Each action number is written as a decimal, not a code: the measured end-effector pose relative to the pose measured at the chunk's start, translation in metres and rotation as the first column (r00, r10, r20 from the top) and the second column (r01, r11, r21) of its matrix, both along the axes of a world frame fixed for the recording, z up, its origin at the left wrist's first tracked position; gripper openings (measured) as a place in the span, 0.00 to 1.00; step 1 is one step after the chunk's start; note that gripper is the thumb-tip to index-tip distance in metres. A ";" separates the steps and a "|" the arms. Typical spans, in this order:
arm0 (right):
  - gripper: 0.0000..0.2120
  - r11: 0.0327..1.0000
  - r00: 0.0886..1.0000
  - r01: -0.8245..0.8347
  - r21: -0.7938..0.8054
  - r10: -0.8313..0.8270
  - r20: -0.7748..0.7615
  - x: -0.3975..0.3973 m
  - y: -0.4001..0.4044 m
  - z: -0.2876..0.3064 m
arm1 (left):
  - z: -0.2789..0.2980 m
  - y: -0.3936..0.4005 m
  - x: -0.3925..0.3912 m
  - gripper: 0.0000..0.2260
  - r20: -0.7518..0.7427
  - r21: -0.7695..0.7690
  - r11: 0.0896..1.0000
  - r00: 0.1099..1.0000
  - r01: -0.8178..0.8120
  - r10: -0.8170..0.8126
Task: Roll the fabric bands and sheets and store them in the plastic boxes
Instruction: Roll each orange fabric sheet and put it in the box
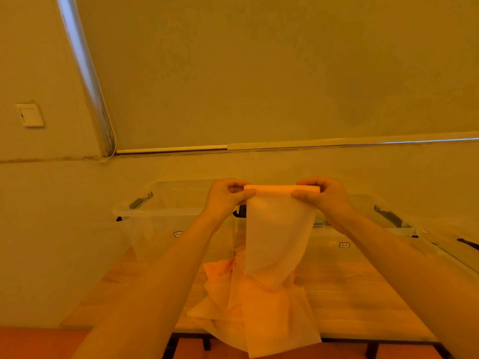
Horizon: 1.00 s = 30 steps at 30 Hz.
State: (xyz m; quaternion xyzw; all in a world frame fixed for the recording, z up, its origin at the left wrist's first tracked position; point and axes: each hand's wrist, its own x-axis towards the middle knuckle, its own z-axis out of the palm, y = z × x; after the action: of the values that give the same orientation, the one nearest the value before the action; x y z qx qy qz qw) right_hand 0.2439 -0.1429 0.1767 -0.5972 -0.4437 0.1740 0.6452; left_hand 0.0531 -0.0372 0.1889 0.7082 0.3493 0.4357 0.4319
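Left hand: your left hand (228, 195) is raised in front of you, fingers and thumb curled round the left end of the fabric roll (282, 189)
Right hand: your right hand (324, 195) pinches the right end of the same roll, level with the left
Fabric band: the fabric band (280, 237) hangs straight down from the roll, held well above the tabletop (344, 294)
Fabric heap: its lower end runs into a crumpled fabric heap (248, 301) on the tabletop, spilling over the near edge
Left box: a clear plastic box (160, 206) stands behind your left hand
Right box: a second clear box (363, 229) stands behind your right hand; what either holds, if anything, is hard to make out in the dim orange light
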 end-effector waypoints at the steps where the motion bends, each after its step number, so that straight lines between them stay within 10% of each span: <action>1: 0.11 1.000 1.000 -0.004 -0.013 0.004 0.010 0.001 0.000 0.000 | 0.000 0.000 0.000 0.08 0.010 -0.007 1.000 1.000 0.001 -0.001; 30: 0.09 0.999 0.998 -0.043 0.011 0.043 -0.049 0.003 0.001 -0.004 | -0.005 0.005 -0.004 0.12 0.023 0.059 0.998 0.999 0.034 -0.035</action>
State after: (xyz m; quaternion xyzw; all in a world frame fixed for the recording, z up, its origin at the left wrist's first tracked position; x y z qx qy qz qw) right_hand 0.2470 -0.1414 0.1723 -0.5798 -0.4412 0.2005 0.6550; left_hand 0.0495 -0.0326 0.1844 0.7214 0.3190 0.4466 0.4224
